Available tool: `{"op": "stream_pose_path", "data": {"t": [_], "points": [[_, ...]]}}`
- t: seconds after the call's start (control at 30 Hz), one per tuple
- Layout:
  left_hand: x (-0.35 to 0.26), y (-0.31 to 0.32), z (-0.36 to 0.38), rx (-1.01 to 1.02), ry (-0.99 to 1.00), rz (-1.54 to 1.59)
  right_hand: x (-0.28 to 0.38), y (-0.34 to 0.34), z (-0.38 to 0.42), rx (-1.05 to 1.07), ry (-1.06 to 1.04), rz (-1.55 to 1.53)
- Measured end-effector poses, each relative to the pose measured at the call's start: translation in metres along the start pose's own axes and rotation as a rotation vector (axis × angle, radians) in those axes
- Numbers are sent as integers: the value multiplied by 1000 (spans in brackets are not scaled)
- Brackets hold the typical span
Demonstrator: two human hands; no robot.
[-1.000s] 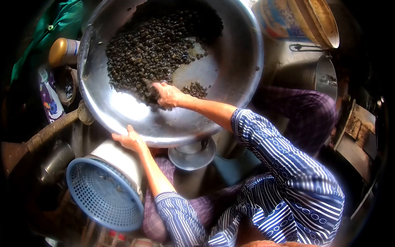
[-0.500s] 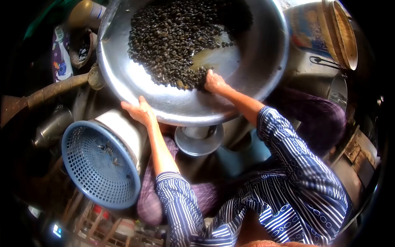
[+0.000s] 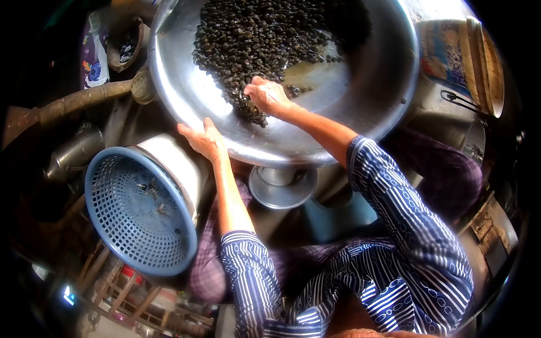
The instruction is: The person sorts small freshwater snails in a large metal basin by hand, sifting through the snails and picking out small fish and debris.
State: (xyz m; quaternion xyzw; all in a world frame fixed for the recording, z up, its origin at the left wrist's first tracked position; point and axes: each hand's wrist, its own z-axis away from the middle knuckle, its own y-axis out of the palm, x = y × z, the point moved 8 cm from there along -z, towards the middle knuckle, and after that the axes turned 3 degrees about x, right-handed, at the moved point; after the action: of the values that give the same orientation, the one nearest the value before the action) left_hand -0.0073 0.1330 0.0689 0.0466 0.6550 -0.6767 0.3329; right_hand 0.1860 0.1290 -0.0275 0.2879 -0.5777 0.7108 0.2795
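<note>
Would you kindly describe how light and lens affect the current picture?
Head view: glare whitens the lower-left inside of the metal basin; head view: shadow swallows the upper right of the dark pile; head view: wide-angle distortion bends outer objects, with black corners.

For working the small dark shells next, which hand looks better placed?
Probably the right: the right hand is inside the metal basin, its fingers at the small dark shells, while the left hand is at the basin's rim, apart from the shells.
</note>
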Motion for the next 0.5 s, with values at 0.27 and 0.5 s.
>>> {"op": "stream_pose_path", "data": {"t": [0.27,0.5], "points": [[5,1,0,25,-57,76,9,61,-27,354,-118,383],[4,1,0,44,-60,93,-6,35,-26,350,138,192]]}}
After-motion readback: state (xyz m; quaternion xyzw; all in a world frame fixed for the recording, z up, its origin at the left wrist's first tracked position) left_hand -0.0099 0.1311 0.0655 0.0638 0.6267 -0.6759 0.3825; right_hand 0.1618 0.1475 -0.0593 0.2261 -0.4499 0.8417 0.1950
